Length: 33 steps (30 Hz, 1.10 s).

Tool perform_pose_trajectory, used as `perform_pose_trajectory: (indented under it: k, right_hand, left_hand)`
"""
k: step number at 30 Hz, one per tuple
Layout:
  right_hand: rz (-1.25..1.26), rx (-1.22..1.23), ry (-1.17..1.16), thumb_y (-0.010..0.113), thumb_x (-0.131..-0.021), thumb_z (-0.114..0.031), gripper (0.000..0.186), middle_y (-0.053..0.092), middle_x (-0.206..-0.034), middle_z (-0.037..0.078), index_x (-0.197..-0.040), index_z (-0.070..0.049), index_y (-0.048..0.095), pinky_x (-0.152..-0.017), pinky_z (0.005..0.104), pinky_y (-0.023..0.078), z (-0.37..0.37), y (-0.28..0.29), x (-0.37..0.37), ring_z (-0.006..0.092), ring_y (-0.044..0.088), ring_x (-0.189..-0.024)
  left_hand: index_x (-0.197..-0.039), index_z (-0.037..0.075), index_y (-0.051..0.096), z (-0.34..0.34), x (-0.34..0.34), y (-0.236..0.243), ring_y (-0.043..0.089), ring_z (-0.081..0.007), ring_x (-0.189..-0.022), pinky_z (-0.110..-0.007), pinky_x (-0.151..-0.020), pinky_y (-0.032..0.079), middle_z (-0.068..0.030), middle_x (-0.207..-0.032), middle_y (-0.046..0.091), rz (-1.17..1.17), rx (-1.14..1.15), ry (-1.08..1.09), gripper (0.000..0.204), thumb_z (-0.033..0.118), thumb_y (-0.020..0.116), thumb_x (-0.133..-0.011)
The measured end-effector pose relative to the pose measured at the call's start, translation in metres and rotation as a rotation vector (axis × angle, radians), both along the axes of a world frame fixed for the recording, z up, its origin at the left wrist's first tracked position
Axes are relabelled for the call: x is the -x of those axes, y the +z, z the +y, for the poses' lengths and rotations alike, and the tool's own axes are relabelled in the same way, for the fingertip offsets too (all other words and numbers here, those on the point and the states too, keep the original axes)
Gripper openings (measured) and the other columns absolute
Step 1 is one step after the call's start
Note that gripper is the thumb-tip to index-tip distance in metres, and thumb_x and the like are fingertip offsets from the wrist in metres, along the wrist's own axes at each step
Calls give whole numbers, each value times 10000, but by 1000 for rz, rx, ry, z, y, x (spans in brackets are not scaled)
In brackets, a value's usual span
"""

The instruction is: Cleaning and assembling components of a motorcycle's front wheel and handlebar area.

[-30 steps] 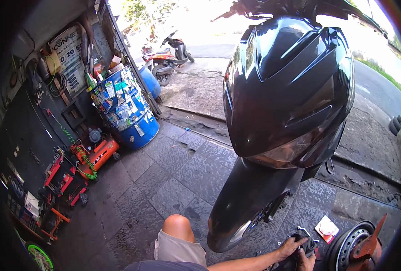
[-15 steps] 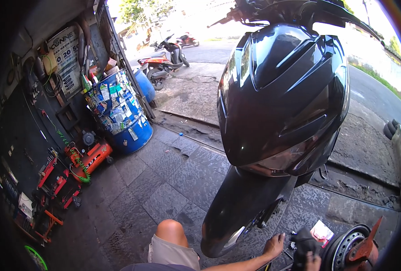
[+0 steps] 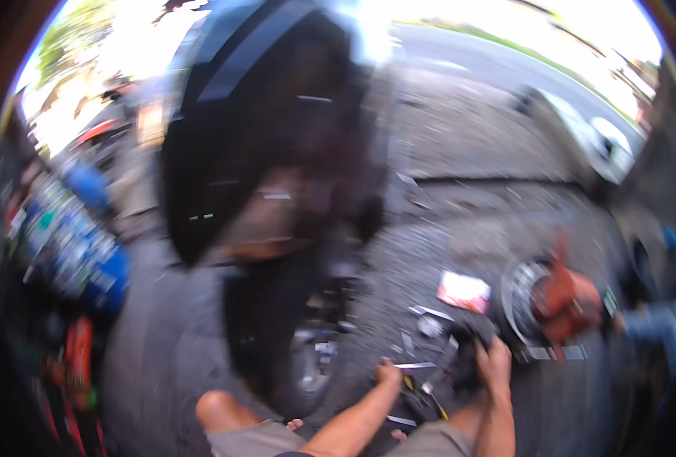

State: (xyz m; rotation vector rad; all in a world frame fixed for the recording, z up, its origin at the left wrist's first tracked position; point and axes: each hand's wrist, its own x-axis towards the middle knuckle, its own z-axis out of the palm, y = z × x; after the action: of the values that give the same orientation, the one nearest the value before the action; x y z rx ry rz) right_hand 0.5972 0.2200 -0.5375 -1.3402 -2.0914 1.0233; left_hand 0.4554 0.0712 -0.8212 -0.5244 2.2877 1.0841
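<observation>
Bundle, dark and apparently cloth, sits in the head view in the right hand, whose fingers wrap its right side, above the floor and well in from the floor's street-side edge. The left hand has curled fingers beside a bright bar; blur hides whether they grip it. A round metal part and a red-and-white packet lie nearer that edge. The bundle should be light, soft and floppy, best gathered deep in its folds; the bar looks stiff and slick, easiest held by an end.
</observation>
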Motion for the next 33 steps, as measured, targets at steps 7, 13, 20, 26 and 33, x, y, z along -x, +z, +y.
perform_pose_trajectory:
  k: [7, 13, 20, 26, 33]
  right_hand:
    - [150, -205, -570, 626, -901, -418, 500, 664, -1054, 226, -1121, 32, 624, -880, 414, 463, 53, 27, -101, 349, 637, -1005]
    - [-36, -498, -766, 525, -950, -467, 612, 554, -1190, 311, -1227, 78, 500, -977, 435, 397, 138, 86, -153, 431, 537, -1105]
    - [-643, -521, -479, 440, -976, -434, 670, 313, -1474, 292, -1504, -75, 237, -1132, 464, 256, 224, -18, -242, 434, 313, -1362]
    - [-987, -454, -770, 529, -923, -461, 619, 299, -1501, 198, -1429, -126, 410, -1070, 513, 314, 181, 73, -144, 364, 335, -1349]
    - [232, -441, -88, 538, -943, -154, 234, 620, -971, 132, -1063, 33, 610, -873, 349, 443, -21, 114, -6, 222, 581, -946]
  left_hand:
    - [-955, 3, 527, -28, -66, 19, 544, -200, -476, -315, -380, 425, -88, -651, 546, -472, -195, -166, 273, 274, 552, -949]
    - [-987, -26, 652, -77, -54, -22, 650, -330, -927, -422, -848, 489, -195, -945, 687, -113, -116, -345, 335, 257, 695, -814]
    - [-974, 64, 679, -73, -70, 57, 654, -351, -952, -434, -832, 506, -189, -960, 691, -55, -112, -624, 374, 385, 659, -782]
    - [-1005, 111, 692, -84, -60, 90, 657, -326, -990, -411, -850, 510, -160, -998, 701, -109, -215, -621, 377, 423, 639, -799]
    - [-1106, 37, 610, -29, -66, 233, 630, -229, -862, -369, -755, 530, -128, -955, 660, -248, -1038, -191, 256, 240, 521, -979]
